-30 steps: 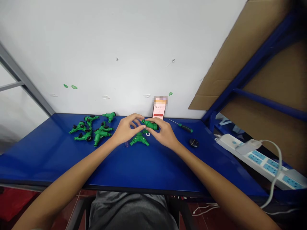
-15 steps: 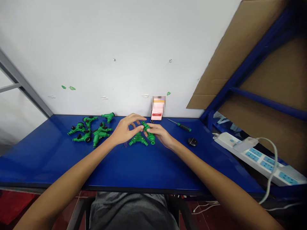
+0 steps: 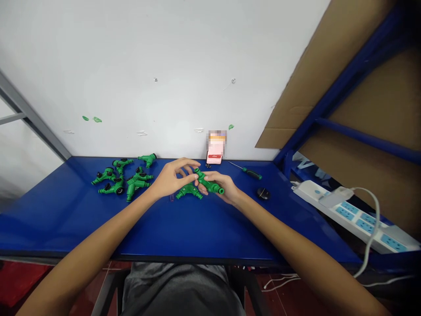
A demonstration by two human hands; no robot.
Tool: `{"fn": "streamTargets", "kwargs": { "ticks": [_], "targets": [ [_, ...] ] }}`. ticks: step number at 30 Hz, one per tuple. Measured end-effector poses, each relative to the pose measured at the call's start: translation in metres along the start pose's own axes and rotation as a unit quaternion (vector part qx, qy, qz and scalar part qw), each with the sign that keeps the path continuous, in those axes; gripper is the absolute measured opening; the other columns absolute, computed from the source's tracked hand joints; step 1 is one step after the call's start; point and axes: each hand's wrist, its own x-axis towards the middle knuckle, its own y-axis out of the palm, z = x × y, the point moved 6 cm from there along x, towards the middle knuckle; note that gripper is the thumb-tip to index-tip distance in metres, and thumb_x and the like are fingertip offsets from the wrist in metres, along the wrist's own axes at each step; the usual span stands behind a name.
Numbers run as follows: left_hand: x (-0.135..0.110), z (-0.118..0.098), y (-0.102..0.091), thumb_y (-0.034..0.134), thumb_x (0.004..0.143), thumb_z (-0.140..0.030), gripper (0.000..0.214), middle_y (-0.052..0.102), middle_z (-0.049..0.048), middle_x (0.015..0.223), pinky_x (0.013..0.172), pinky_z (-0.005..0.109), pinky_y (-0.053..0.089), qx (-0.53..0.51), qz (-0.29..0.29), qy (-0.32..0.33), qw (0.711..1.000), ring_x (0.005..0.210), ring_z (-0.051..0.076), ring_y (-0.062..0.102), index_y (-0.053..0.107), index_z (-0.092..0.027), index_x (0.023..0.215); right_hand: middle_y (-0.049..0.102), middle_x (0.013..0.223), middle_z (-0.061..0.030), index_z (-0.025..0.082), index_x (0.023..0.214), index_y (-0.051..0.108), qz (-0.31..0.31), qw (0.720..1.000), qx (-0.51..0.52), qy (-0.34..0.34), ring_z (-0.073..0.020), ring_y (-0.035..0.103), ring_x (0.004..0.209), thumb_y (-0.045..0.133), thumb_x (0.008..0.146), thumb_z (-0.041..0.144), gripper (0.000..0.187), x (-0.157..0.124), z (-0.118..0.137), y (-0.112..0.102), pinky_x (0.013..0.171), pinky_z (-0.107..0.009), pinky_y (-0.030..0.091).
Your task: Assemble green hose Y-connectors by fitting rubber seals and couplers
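Note:
Between both hands, above the blue table, is a green plastic hose connector [image 3: 212,186]. The thumb and fingers of my left hand [image 3: 174,176] pinch its upper left end. My right hand [image 3: 219,184] is closed around its middle, with the lower end poking out to the right. Just below my left fingers, a green Y-shaped hose piece [image 3: 190,190] lies on the table, its top partly covered by the hand. A small clear purple item [image 3: 171,197] lies beside my left wrist, partly hidden.
Several green hose splitters with black parts [image 3: 113,188] lie grouped at the left. A phone [image 3: 215,149] leans on the wall. A screwdriver [image 3: 251,174] and a black mouse-like object [image 3: 263,193] lie right. A white power strip [image 3: 348,215] runs along the right edge.
The held hose connector has turned, its lower end swinging to the right and slightly up. My right hand has shifted with it; my left hand stays nearly in place.

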Motion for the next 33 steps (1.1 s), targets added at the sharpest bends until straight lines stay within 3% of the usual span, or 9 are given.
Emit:
{"fn": "streamTargets", "kwargs": {
  "ticks": [7, 12, 17, 21, 26, 30, 33],
  "targets": [
    [-0.001, -0.004, 0.005, 0.076, 0.097, -0.033, 0.028, 0.079, 0.0097, 0.123, 0.084, 0.032, 0.061, -0.002, 0.031, 0.008, 0.999, 0.106, 0.022, 0.075, 0.077, -0.024, 0.124, 0.054, 0.068, -0.0071, 0.019, 0.077, 0.066, 0.066, 0.992, 0.094, 0.047, -0.0259, 0.054, 0.067, 0.055, 0.086, 0.047, 0.031, -0.002, -0.010, 0.011, 0.072, -0.044, 0.049],
    [-0.001, -0.002, 0.005, 0.075, 0.100, -0.039, 0.027, 0.081, 0.0075, 0.111, 0.086, 0.034, 0.061, -0.027, 0.051, -0.006, 0.998, 0.100, 0.021, 0.076, 0.079, -0.023, 0.121, 0.051, 0.067, -0.0072, 0.021, 0.075, 0.063, 0.088, 0.989, 0.107, 0.048, -0.0256, 0.049, 0.064, 0.053, 0.087, 0.048, 0.031, -0.003, -0.011, 0.016, 0.068, -0.046, 0.050],
    [0.000, 0.004, 0.005, 0.077, 0.099, -0.047, 0.031, 0.081, 0.0073, 0.099, 0.075, 0.031, 0.058, -0.101, 0.058, -0.032, 0.993, 0.087, 0.020, 0.075, 0.080, -0.020, 0.113, 0.054, 0.065, -0.0067, 0.018, 0.084, 0.069, 0.097, 0.988, 0.116, 0.040, -0.0252, 0.053, 0.061, 0.046, 0.097, 0.050, 0.042, -0.003, -0.009, 0.021, 0.069, -0.046, 0.051],
    [0.001, 0.011, -0.002, 0.080, 0.097, -0.049, 0.033, 0.076, 0.0035, 0.084, 0.072, 0.031, 0.059, -0.142, 0.011, -0.044, 0.989, 0.074, 0.017, 0.071, 0.077, -0.018, 0.107, 0.072, 0.083, -0.0143, 0.017, 0.098, 0.070, 0.046, 0.990, 0.122, 0.058, -0.0292, 0.066, 0.074, 0.038, 0.102, 0.068, 0.061, 0.000, -0.010, 0.016, 0.075, -0.047, 0.056],
    [0.004, 0.027, -0.021, 0.081, 0.093, -0.048, 0.031, 0.074, 0.0045, 0.090, 0.064, 0.028, 0.055, -0.114, -0.109, -0.064, 0.985, 0.074, 0.016, 0.069, 0.075, -0.019, 0.100, 0.079, 0.102, -0.0175, 0.018, 0.110, 0.067, -0.055, 0.993, 0.108, -0.002, -0.0300, 0.074, 0.085, 0.043, 0.100, 0.074, 0.062, 0.005, -0.005, -0.007, 0.081, -0.047, 0.061],
    [0.006, 0.033, -0.020, 0.082, 0.090, -0.047, 0.032, 0.073, 0.0041, 0.083, 0.061, 0.028, 0.055, -0.105, -0.101, -0.088, 0.985, 0.074, 0.018, 0.069, 0.076, -0.019, 0.103, 0.080, 0.106, -0.0133, 0.019, 0.111, 0.067, -0.110, 0.993, 0.025, -0.031, -0.0236, 0.073, 0.084, 0.074, 0.094, 0.058, 0.043, 0.005, -0.004, -0.018, 0.078, -0.038, 0.059],
    [0.005, 0.034, -0.017, 0.081, 0.090, -0.048, 0.033, 0.073, 0.0048, 0.084, 0.061, 0.028, 0.054, -0.105, -0.084, -0.103, 0.986, 0.076, 0.019, 0.070, 0.076, -0.018, 0.104, 0.079, 0.099, -0.0091, 0.019, 0.104, 0.069, -0.138, 0.990, -0.003, -0.038, -0.0195, 0.071, 0.077, 0.082, 0.090, 0.058, 0.043, 0.005, -0.008, -0.018, 0.074, -0.034, 0.058]
  ]
}}
